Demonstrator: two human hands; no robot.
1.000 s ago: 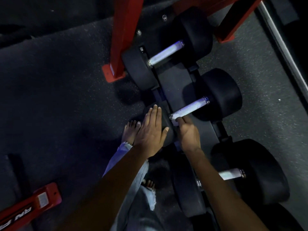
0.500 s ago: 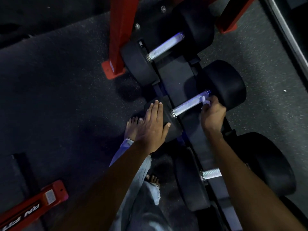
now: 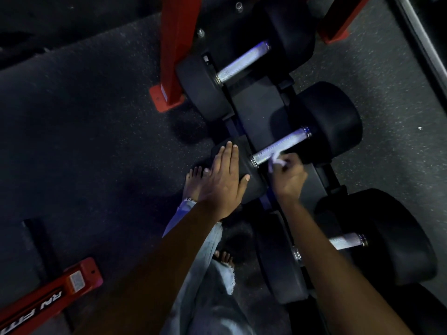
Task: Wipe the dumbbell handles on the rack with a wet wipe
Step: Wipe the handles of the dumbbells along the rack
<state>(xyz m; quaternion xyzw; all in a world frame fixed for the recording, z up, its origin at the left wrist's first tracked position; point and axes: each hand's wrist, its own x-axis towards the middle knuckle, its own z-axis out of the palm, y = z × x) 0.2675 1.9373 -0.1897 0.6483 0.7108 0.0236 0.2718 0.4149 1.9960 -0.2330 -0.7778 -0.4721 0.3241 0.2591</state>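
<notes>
The middle dumbbell handle (image 3: 281, 146) on the rack (image 3: 261, 105) is mid-wipe — a wet wipe (image 3: 275, 163) is pinched against it by the right hand (image 3: 287, 177). The dumbbell's near head is steadied by the flat, open left hand (image 3: 223, 180). Next, probably, the nearest handle (image 3: 347, 241).

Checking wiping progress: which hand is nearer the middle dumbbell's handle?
Right. The right hand holds the wipe just below the handle; the left hand lies flat on the near weight head.

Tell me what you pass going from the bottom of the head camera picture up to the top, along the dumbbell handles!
Nearest handle, partly hidden by the right arm → middle handle, with the right hand holding the wet wipe against it → farthest handle.
</notes>
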